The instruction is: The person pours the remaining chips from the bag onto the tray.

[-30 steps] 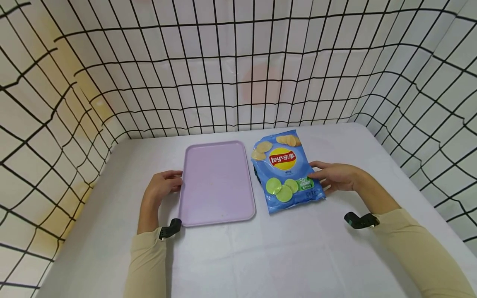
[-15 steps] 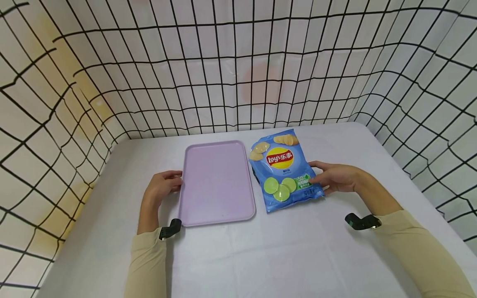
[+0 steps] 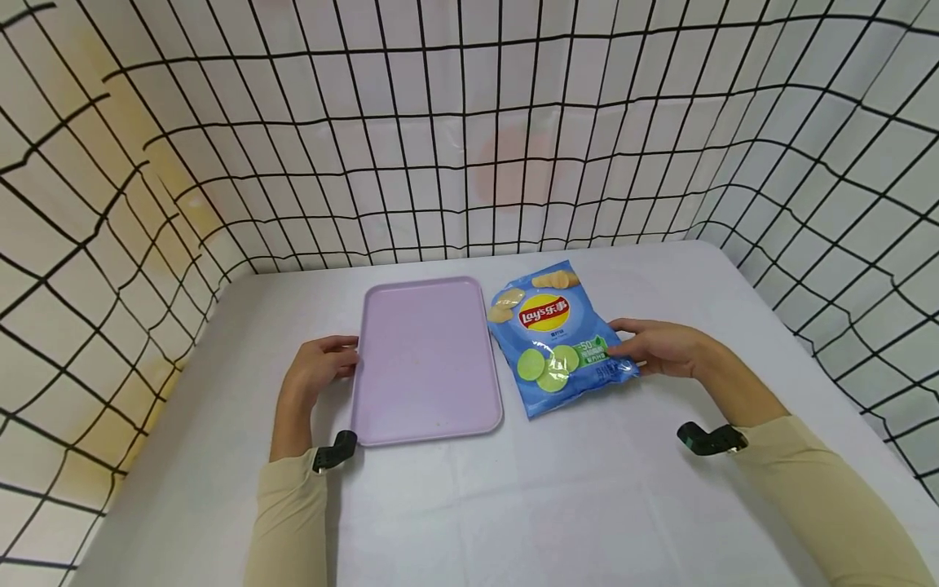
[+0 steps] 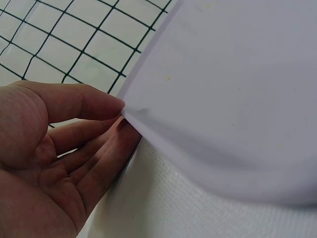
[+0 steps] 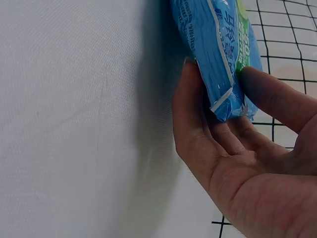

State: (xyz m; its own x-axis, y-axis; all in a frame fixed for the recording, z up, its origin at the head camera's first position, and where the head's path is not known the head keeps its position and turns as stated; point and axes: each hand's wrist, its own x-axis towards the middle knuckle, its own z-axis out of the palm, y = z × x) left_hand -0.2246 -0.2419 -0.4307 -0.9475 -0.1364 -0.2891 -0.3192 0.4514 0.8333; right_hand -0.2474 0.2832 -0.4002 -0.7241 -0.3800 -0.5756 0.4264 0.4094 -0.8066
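Blue crisp bag (image 3: 554,341), long axis slanting away leftward from your right hand (image 3: 660,347), which pinches its near corner; your left hand (image 3: 319,364) pinches the lilac tray (image 3: 425,359).

The blue chip bag (image 3: 561,338) has swung leftward — its far end now lies closer to the lilac tray's (image 3: 427,359) right edge.
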